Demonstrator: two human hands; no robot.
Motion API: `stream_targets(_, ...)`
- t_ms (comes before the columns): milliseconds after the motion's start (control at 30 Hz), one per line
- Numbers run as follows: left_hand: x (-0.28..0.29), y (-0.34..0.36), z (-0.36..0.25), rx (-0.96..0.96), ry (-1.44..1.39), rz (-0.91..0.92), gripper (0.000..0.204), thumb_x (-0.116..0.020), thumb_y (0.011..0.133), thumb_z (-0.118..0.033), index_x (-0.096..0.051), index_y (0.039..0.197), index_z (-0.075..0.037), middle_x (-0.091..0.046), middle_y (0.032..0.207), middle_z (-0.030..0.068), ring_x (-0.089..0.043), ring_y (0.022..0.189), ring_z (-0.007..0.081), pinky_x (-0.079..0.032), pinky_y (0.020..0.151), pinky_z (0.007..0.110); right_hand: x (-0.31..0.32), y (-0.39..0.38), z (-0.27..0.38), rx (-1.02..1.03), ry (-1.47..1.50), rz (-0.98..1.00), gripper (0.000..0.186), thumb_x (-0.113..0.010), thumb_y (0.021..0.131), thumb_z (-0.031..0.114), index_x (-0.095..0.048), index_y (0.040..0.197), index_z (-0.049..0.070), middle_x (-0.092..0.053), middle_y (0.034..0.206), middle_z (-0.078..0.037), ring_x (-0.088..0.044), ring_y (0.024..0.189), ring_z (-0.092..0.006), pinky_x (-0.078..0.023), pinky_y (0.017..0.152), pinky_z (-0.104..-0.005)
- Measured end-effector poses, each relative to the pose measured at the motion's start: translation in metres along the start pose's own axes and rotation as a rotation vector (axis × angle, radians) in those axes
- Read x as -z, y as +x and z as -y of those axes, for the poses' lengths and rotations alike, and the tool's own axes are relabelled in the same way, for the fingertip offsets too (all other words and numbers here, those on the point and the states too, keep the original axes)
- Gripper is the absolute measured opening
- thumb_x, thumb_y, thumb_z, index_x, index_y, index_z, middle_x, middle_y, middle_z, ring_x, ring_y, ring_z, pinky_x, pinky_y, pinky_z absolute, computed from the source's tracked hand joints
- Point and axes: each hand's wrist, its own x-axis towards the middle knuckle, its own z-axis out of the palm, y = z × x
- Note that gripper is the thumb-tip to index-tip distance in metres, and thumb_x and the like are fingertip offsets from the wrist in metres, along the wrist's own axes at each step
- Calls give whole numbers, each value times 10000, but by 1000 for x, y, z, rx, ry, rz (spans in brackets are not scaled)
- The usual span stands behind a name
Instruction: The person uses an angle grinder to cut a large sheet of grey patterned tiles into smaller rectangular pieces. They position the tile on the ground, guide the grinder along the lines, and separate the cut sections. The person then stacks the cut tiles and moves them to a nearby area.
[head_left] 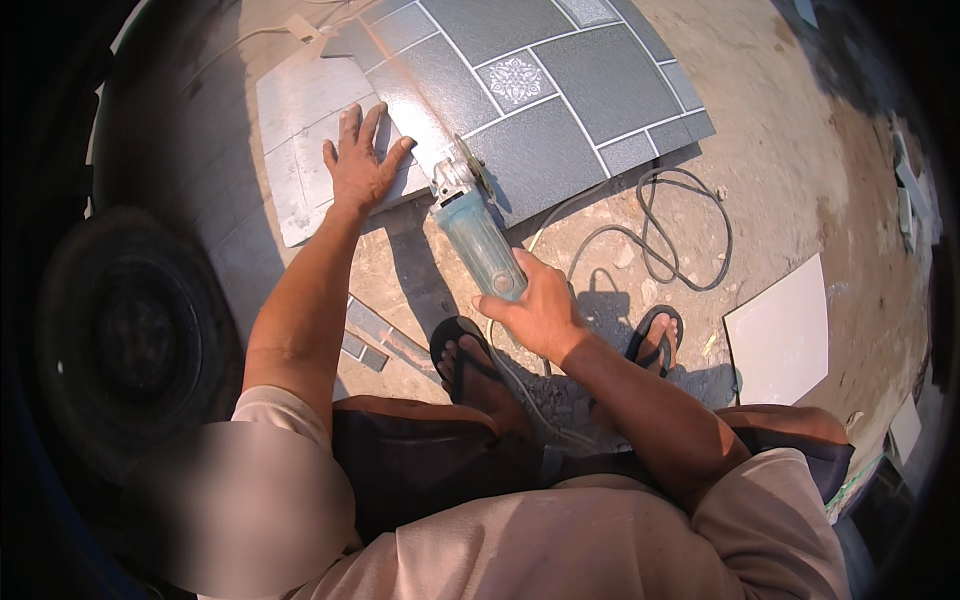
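My right hand (540, 310) is wrapped round the rear body of a teal angle grinder (478, 245). The grinder's metal head and disc (478, 170) point away from me, at the near edge of a large grey tile (560, 150) with white joint lines and a floral motif. From the disc, a reddish dusty line runs up across this tile. My left hand (362, 168) lies with spread fingers on a pale, dusty slab (300, 190), left of the grinder head and beside the grey tile. Whether the disc touches the tile, I cannot tell.
A dark cable (690, 180) loops on the ground right of the grinder. Near my sandalled feet (470, 365) lie narrow tile offcuts (385, 330). A pale tile (785, 325) leans or lies at right; a vehicle wheel (135, 335) stands at left.
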Motion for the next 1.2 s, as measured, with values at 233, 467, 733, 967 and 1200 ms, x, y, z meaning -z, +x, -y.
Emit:
stream_targets(233, 0, -1, -5, 12, -17, 17, 905, -493, 949, -857, -368, 1686, -348, -238, 1791, 153, -144, 1681, 326, -49, 1318, 658, 0, -14, -17, -68, -1, 61, 911, -855, 808, 368, -513, 1452, -178, -690, 1256, -396, -701, 1203, -478, -550, 1041, -467)
stream_targets(467, 0, -2, -1, -3, -10, -17, 911, -473, 943, -877, -372, 1683, -355, -236, 1791, 159, -141, 1681, 334, -50, 1312, 673, 4, -34, -21, -133, 29, 111, 945, -862, 842, 405, -482, 1497, -160, -682, 1292, -382, -688, 1236, -468, -543, 1064, -469)
stream_targets(733, 2, -2, 2, -18, -22, -36, 901, -481, 952, -860, -376, 1683, -345, -249, 1784, 173, -149, 1679, 340, -42, 1310, 677, 6, -56, -28, -110, 10, 103, 879, -862, 864, 367, -508, 1482, -148, -707, 1236, -366, -699, 1229, -454, -550, 1045, -450)
stream_targets(967, 7, -1, -3, -41, -86, -43, 786, -485, 1024, -745, -379, 1683, -328, -264, 1777, 185, -163, 1675, 350, -53, 1310, 672, 2, -82, -56, -63, 129, 75, 759, -880, 849, 310, -583, 1400, -119, -744, 1170, -327, -740, 1158, -419, -571, 973, -441)
stream_targets(1200, 6, -12, 5, 39, -193, -154, 676, -496, 1095, -540, -388, 1678, -216, -295, 1759, 197, -192, 1665, 364, -102, 1323, 636, 39, -128, -38, -212, 61, 147, 734, -894, 837, 194, -573, 1413, -129, -754, 1170, -202, -714, 1058, -236, -553, 944, -383)
